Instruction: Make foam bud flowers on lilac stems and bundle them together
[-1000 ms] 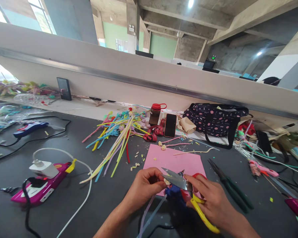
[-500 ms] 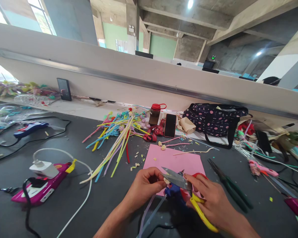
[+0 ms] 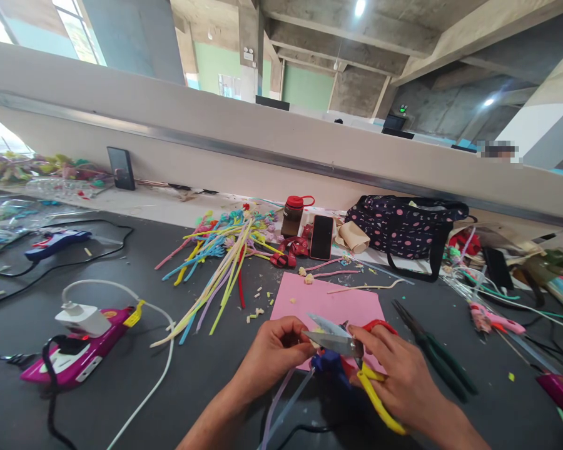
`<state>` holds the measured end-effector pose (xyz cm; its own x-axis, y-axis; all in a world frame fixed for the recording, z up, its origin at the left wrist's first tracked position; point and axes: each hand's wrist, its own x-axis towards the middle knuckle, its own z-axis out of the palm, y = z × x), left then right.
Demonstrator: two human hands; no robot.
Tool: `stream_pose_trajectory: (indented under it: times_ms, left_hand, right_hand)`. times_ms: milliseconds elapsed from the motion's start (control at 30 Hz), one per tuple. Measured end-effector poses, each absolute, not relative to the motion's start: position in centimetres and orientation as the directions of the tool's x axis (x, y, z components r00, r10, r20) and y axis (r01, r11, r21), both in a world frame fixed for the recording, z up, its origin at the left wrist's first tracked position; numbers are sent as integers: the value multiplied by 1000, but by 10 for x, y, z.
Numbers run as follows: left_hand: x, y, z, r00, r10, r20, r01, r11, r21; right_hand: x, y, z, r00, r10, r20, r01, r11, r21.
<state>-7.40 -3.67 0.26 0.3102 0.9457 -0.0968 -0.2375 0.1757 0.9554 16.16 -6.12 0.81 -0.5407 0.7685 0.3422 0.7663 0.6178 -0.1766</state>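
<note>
My left hand (image 3: 279,347) is closed in a pinch on a small cream-coloured piece (image 3: 315,344), mostly hidden by fingers and blades. My right hand (image 3: 398,365) grips a pair of scissors (image 3: 380,400) with a yellow handle, its metal blades parted around the cream piece. A red handle part (image 3: 379,325) shows behind the right fingers. Just below the blades is a blue tool (image 3: 331,364), partly covered, probably a glue gun. A lilac stem (image 3: 276,403) and a translucent stick run down from it. Under the hands lies a pink sheet (image 3: 331,297).
Green-handled pliers (image 3: 434,353) lie right of my right hand. Colourful fuzzy stems (image 3: 220,269) are heaped beyond the left hand. A bottle (image 3: 291,217), phone (image 3: 321,237) and patterned bag (image 3: 398,231) stand behind. At left sits a magenta power strip (image 3: 89,350) with cables.
The scissor blades have parted slightly and shifted at the cream piece, and the yellow handle has swung a little to the left. My left hand has hardly moved.
</note>
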Motion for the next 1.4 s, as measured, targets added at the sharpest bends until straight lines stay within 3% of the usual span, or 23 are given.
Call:
stream_pose_trajectory:
  times_ms: [533, 667, 800, 967, 1200, 1400]
  left_hand:
    - [-75, -34, 0, 313, 948, -57, -206, 126, 970]
    - [-75, -35, 2, 306, 950, -57, -229, 132, 965]
    - [-79, -34, 0, 300, 949, -92, -267, 177, 947]
    - [-84, -32, -4, 318, 938, -137, -314, 241, 919]
    - [-87, -30, -3, 332, 931, -153, -412, 290, 864]
    - [-93, -27, -5, 372, 914, -161, -541, 354, 763]
  right_hand:
    - [166, -61, 1, -553, 755, 352, 752, 635, -179]
    - [167, -60, -2, -537, 773, 338, 743, 623, -245]
    - [172, -56, -4, -426, 819, 383, 746, 558, -363]
    - [184, -50, -13, -325, 844, 426, 810, 481, -335]
    - [189, -50, -24, -292, 867, 403, 829, 440, -346]
    - [203, -43, -39, -131, 952, 276, 863, 247, -442]
